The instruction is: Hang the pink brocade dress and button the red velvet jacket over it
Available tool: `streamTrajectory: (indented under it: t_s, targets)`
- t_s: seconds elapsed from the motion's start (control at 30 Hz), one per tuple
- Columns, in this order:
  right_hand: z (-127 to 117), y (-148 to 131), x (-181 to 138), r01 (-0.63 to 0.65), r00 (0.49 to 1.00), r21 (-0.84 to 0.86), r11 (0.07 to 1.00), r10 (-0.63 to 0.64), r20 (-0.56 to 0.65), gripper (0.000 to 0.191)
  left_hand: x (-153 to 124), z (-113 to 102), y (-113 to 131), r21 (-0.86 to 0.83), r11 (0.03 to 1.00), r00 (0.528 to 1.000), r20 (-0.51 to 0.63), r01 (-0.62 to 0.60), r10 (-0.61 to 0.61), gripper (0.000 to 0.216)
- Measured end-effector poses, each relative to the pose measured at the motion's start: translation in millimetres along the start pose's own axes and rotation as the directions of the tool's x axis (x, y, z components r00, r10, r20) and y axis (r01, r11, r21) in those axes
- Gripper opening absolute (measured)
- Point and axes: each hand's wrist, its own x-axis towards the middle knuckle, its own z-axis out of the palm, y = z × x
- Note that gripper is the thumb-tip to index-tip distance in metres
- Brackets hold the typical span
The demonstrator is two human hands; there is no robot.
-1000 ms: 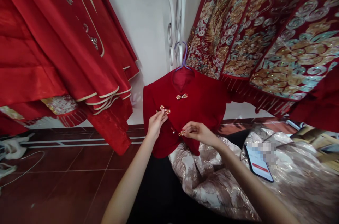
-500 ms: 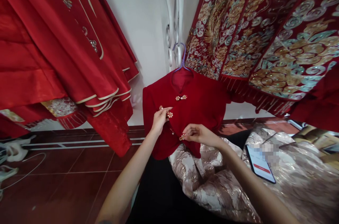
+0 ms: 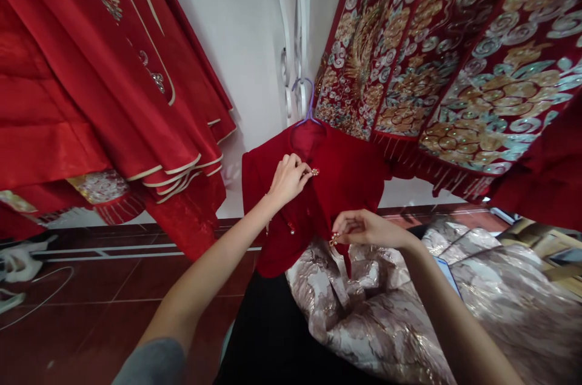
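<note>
A dark red jacket (image 3: 354, 173) hangs on a purple hanger (image 3: 310, 111) in the middle of the head view, its front partly parted. My left hand (image 3: 288, 180) is closed in a pinch at the flower-shaped button (image 3: 314, 172) just below the collar. Lower down, my right hand (image 3: 364, 228) grips the front edge of the jacket beside another gold flower button (image 3: 334, 239). A small pearl-tipped fastening (image 3: 292, 231) shows on the left front panel. My left fingers hide part of the top fastening.
Red garments (image 3: 182, 100) hang at the left, and a heavily embroidered red garment (image 3: 436, 88) at the right. Shiny patterned fabric (image 3: 373, 324) is heaped below the jacket, with a phone (image 3: 448, 276) partly behind my right forearm. White shoes (image 3: 20, 264) stand on the tiled floor.
My left hand has moved up from the middle button to the one near the collar. My right hand has shifted right with the lower front edge, spreading the jacket's front apart.
</note>
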Motion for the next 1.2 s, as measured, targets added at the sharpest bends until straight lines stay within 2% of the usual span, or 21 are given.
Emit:
streamTrajectory:
  t_s: [0.13,0.2,0.23,0.27,0.3,0.33,0.37,0.4,0.43,0.47,0.53,0.57,0.6,0.63,0.67,0.73,0.77,0.87,0.97,1.1,1.2]
  targets:
    - [-1,3,-1,0.024,1.0,-0.074,0.997,-0.023,0.022,0.034,9,-8,-2,0.103,0.96,0.965,0.033,-0.261,0.259,0.016]
    - [-1,6,3,0.037,0.997,-0.122,0.992,-0.044,-0.056,0.034,13,-6,-5,0.141,0.921,0.931,0.064,-0.364,0.359,0.017]
    - [-2,7,6,0.05,0.988,-0.162,0.986,-0.072,-0.135,0.032,15,-4,-8,0.162,0.899,0.914,0.081,-0.407,0.398,0.018]
    - [-3,7,11,0.063,0.963,-0.218,0.974,-0.117,-0.244,0.031,17,-2,-10,0.181,0.878,0.896,0.098,-0.444,0.433,0.018]
    - [-4,5,18,0.072,0.91,-0.285,0.956,-0.18,-0.374,0.03,18,0,-12,0.195,0.859,0.88,0.114,-0.474,0.461,0.019]
    - [-5,1,26,0.081,0.826,-0.35,0.933,-0.259,-0.5,0.029,19,1,-12,0.204,0.846,0.87,0.127,-0.493,0.476,0.02]
    - [-5,-5,37,0.093,0.72,-0.407,0.909,-0.343,-0.603,0.03,20,1,-13,0.208,0.843,0.868,0.139,-0.496,0.476,0.022]
    - [-5,-12,50,0.113,0.609,-0.449,0.886,-0.418,-0.673,0.03,21,1,-12,0.209,0.852,0.877,0.15,-0.48,0.457,0.024]
    - [-5,-21,64,0.172,0.54,-0.466,0.868,-0.479,-0.692,0.032,22,-1,-10,0.206,0.871,0.893,0.167,-0.445,0.417,0.025]
    - [-3,-29,79,0.249,0.533,-0.453,0.856,-0.511,-0.674,0.034,22,-2,-7,0.203,0.896,0.913,0.194,-0.394,0.358,0.027]
    - [3,-44,109,0.279,0.61,-0.436,0.855,-0.509,-0.607,0.042,23,-7,-2,0.213,0.944,0.939,0.29,-0.252,0.186,0.028]
    - [6,-49,122,0.189,0.643,-0.435,0.881,-0.446,-0.623,0.049,23,-10,0,0.237,0.956,0.934,0.348,-0.173,0.083,0.028]
    - [9,-51,133,0.044,0.631,-0.401,0.915,-0.336,-0.699,0.057,23,-12,1,0.277,0.956,0.918,0.396,-0.094,-0.025,0.026]
    - [12,-51,140,-0.102,0.586,-0.365,0.925,-0.241,-0.774,0.064,23,-14,-1,0.326,0.945,0.896,0.423,-0.015,-0.131,0.024]
    - [12,-49,144,-0.231,0.512,-0.326,0.917,-0.171,-0.842,0.07,23,-16,-4,0.374,0.925,0.874,0.424,0.068,-0.236,0.023]
    - [8,-40,142,-0.381,0.377,-0.31,0.871,-0.16,-0.912,0.072,24,-21,-14,0.438,0.873,0.835,0.38,0.217,-0.398,0.021]
    - [3,-35,137,-0.417,0.344,-0.34,0.843,-0.199,-0.917,0.069,25,-24,-21,0.448,0.85,0.82,0.35,0.278,-0.453,0.021]
    - [-21,-22,116,-0.519,0.35,-0.432,0.738,-0.277,-0.895,0.056,34,-38,-40,0.463,0.791,0.786,0.271,0.4,-0.555,0.025]
    - [-49,-17,98,-0.648,0.37,-0.48,0.592,-0.306,-0.877,0.044,46,-53,-51,0.532,0.732,0.747,0.25,0.426,-0.616,0.029]
    - [-76,-21,85,-0.764,0.38,-0.501,0.406,-0.344,-0.859,0.035,54,-60,-56,0.576,0.726,0.691,0.349,0.374,-0.633,0.031]
    - [-95,-33,81,-0.815,0.419,-0.474,0.334,-0.226,-0.879,0.037,57,-59,-68,0.53,0.753,0.634,0.438,0.39,-0.637,0.04]
